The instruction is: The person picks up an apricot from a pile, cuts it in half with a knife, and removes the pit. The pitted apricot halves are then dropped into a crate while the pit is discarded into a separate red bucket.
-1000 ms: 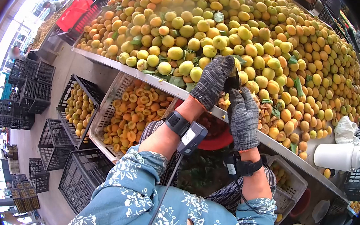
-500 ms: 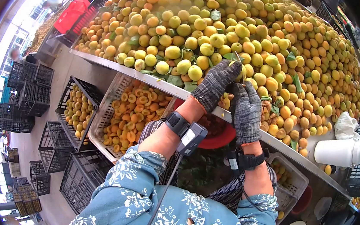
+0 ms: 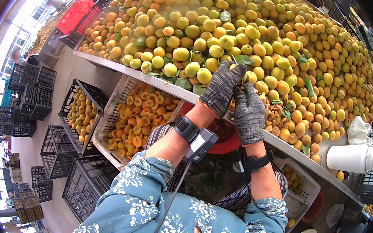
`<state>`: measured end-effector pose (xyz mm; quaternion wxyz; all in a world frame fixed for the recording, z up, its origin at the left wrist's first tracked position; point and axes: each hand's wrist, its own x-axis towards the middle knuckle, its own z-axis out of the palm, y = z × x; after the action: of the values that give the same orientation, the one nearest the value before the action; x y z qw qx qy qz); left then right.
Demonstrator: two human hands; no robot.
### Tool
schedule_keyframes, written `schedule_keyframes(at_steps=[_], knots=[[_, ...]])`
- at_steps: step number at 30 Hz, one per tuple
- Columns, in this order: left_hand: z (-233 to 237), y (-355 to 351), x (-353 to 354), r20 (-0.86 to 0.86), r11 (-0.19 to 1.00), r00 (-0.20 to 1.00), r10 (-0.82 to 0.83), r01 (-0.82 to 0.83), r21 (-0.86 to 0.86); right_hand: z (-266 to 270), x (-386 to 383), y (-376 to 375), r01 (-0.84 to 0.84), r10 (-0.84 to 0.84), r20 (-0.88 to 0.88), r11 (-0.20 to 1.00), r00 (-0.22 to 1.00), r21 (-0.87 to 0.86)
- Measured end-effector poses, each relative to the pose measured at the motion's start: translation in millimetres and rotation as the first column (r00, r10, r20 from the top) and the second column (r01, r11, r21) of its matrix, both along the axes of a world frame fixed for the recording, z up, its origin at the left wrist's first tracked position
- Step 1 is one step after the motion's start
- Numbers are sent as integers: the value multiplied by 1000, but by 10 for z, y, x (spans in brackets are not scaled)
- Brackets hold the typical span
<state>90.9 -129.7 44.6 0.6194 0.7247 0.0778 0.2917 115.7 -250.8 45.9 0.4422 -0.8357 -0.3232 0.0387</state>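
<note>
My left hand, in a grey knitted glove, is closed at the table's near edge. Its fingers curl around an apricot, of which only a sliver of yellow shows. Beside it my gloved right hand is closed with its fingertips against the left ones. A thin blade, apparently a small knife's, pokes out past the left fingertips; its handle is hidden, seemingly in my right hand. Heaped apricots lie just beyond both hands, with a green leaf at the fingertips.
A metal table edge runs below the heap. Under it stand a pale crate of halved apricots, a red basin and another crate. A white container is at right, black crates at left.
Both hands have shifted slightly left and drawn closer together. The blade tip has moved left with them, and more of the leaf beyond the fingertips shows.
</note>
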Motion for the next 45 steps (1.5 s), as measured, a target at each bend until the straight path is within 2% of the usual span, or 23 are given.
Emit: schedule_keyframes(at_steps=[1,3,5,7,9,10,11,13,14,15,17,18,21,23,25,27,28,30,35,37,40,43,45], knots=[[132,-69,0,-51,833,995,-85,43,-552,-137,16,9,-109,99,52,966,994,236],[167,-110,7,-53,878,998,-40,10,-479,-292,5,34,-97,97,12,978,995,184],[181,-141,-1,40,936,999,35,-19,-350,-441,7,71,-13,200,-325,868,924,497],[167,-109,-18,40,879,999,-33,48,-475,-434,17,26,-94,208,-202,881,957,463],[163,-72,-22,79,869,995,-56,88,-488,-282,30,-35,-127,118,51,964,992,235],[248,-74,-48,122,789,985,-125,173,-589,-89,-9,23,98,163,-474,873,865,479],[241,-54,-47,123,791,984,-126,174,-586,14,-32,12,98,164,-473,871,866,482],[146,-4,-34,315,348,921,-231,380,-857,114,-83,-33,66,80,-319,904,944,423],[79,22,9,77,792,966,-246,246,-558,-39,-10,-45,-62,73,-17,930,997,361],[6,20,13,81,792,966,-245,247,-559,-77,10,-55,-65,74,-14,931,997,359],[171,-38,-79,269,364,919,-287,364,-857,125,-35,-38,-2,46,-88,896,995,444],[182,-16,-95,269,364,920,-286,364,-857,180,-44,-54,-3,47,-88,896,995,444],[255,116,-138,236,522,923,-305,369,-769,233,-52,-78,48,108,-320,895,941,444],[354,212,-162,69,878,932,-355,358,-319,155,36,-131,-73,138,-237,961,962,267],[343,181,-152,72,896,939,-336,343,-284,42,59,-123,-89,172,-277,954,945,287],[354,121,-164,198,673,922,-331,378,-636,25,64,-89,-152,148,36,953,988,260],[339,124,-157,196,672,923,-332,377,-637,-12,69,-71,-151,147,33,954,989,261],[288,142,-136,273,477,898,-345,418,-773,-83,75,-43,-95,79,110,984,991,149],[49,116,-71,186,520,956,-225,279,-807,169,-42,22,82,-62,111,980,992,-181],[24,116,-53,128,932,986,-111,148,-332,285,-72,45,99,-49,167,948,985,-302],[79,17,-24,-3,826,1000,22,-20,-564,210,-91,62,60,-7,246,976,969,-210],[60,-5,11,-180,916,968,174,-226,-330,140,-86,134,59,-1,241,971,970,-232],[98,-5,-13,-161,861,972,168,-225,-457,219,-100,160,71,-29,168,965,985,-253]])
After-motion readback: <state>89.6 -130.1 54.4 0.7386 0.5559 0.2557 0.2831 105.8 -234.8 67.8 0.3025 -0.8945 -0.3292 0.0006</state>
